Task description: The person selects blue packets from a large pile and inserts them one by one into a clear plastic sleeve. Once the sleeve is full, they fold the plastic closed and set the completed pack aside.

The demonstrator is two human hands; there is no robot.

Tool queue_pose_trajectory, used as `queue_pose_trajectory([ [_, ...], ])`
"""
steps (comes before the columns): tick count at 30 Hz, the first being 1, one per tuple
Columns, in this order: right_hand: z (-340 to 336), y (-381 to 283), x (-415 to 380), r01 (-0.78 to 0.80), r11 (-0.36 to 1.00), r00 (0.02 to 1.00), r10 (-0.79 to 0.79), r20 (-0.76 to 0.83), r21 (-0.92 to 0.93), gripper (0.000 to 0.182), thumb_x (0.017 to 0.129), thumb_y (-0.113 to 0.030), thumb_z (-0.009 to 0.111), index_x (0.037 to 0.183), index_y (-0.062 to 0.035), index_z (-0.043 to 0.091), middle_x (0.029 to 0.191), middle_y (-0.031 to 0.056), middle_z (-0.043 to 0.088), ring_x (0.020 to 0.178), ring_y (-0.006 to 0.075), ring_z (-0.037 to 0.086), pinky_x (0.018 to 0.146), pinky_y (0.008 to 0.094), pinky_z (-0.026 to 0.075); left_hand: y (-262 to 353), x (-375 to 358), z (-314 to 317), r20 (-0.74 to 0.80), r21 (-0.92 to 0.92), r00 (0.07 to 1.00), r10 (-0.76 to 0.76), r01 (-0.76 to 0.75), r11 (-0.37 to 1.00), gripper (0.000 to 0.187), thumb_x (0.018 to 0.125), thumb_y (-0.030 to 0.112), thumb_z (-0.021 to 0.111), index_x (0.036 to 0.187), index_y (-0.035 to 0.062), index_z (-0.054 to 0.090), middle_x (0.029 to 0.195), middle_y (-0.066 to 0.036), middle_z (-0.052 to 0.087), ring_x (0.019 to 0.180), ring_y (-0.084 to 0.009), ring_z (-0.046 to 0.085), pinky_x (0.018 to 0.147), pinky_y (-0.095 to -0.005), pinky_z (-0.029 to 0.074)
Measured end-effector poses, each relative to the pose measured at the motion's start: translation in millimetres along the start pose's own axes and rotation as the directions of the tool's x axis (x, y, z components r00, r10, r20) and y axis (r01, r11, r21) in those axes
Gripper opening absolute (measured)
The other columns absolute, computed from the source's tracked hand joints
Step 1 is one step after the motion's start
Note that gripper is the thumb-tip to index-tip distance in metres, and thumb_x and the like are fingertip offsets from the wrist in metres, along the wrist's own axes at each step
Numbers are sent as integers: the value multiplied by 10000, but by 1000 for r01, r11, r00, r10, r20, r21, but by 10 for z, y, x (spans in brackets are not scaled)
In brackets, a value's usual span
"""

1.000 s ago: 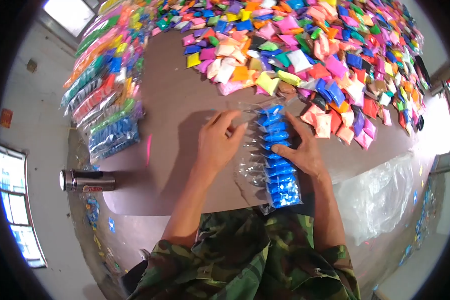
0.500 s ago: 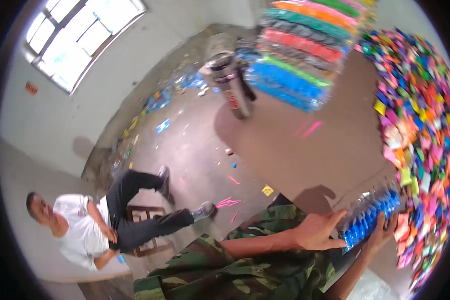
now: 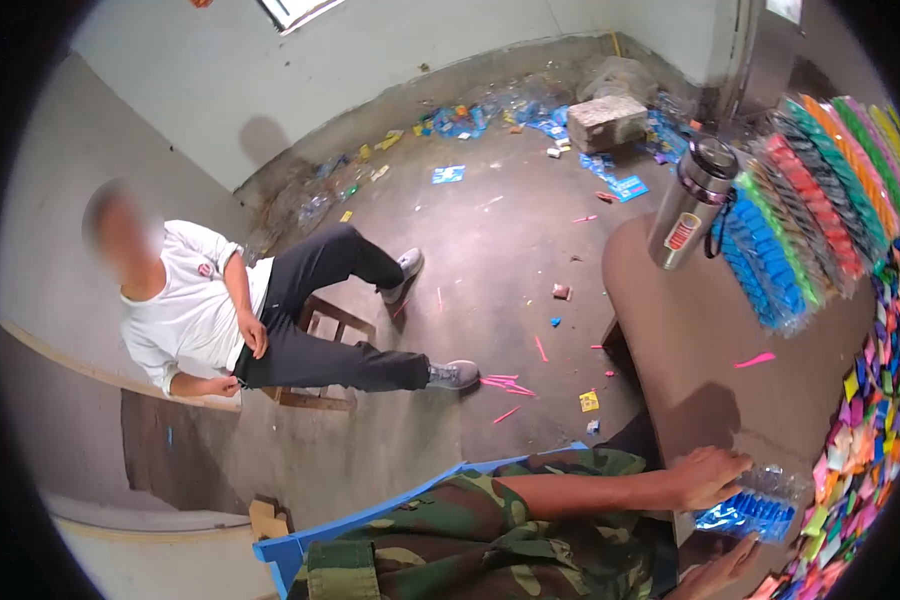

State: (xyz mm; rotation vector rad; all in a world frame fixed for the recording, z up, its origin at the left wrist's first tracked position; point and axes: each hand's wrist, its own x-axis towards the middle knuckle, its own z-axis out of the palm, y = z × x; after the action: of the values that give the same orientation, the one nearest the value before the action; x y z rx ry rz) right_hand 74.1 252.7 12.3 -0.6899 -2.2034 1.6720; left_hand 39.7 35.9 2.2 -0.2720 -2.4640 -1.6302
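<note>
A clear plastic bag of blue pieces lies low over the brown table, between my two hands. My left hand grips its upper left side, with the fingers curled at the clear plastic. Along the bag's lower edge is my right hand, partly cut off by the frame, its fingers pressed against the plastic. The bag's contents look like a packed row of small shiny blue items; their exact kind cannot be made out.
A steel thermos stands on the table beside stacked bags of coloured pieces. Many loose colourful pieces cover the table's far side. A pink strip lies nearby. A seated person is at the left; litter covers the floor.
My view has swung, so the thermos and stacked bags appear farther right. The bag of blue pieces, tilted up between my hands before, now lies flatter, with both hands still on it.
</note>
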Motion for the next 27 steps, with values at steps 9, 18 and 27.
queue_pose_trajectory([
  [9, 231, -902, -663, -45, 927, 962, 140, 232, -371, 547, 1063, -343, 705, 1392, 92, 657, 1338, 285, 699, 1063, 382, 689, 921, 450, 582, -198, 407, -388, -106, 57, 994, -26, 32, 998, 321, 928, 241, 759, 1116, 32, 604, 943, -206, 712, 908, -478, 701, 748, -608, 517],
  [18, -905, 361, 658, 613, 691, 790, -546, 280, -383, 390, 1020, -213, 737, 1356, -20, 690, 1437, 136, 656, 1333, 300, 599, 1090, 418, 490, -147, 333, -687, -75, 113, 996, 41, -33, 993, 529, 1030, 500, 667, 1321, 59, 660, 1058, -214, 750, 951, -435, 746, 801, -523, 599],
  [27, -628, -395, 558, 704, 545, 707, -596, 381, -456, 522, 927, -257, 796, 1380, -15, 704, 1513, 247, 596, 1430, 419, 546, 1187, 512, 429, -90, 18, -754, -164, 14, 986, 16, -14, 1000, 728, 843, 229, 932, 1456, 22, 599, 1242, -143, 721, 1053, -224, 730, 881, -362, 606],
])
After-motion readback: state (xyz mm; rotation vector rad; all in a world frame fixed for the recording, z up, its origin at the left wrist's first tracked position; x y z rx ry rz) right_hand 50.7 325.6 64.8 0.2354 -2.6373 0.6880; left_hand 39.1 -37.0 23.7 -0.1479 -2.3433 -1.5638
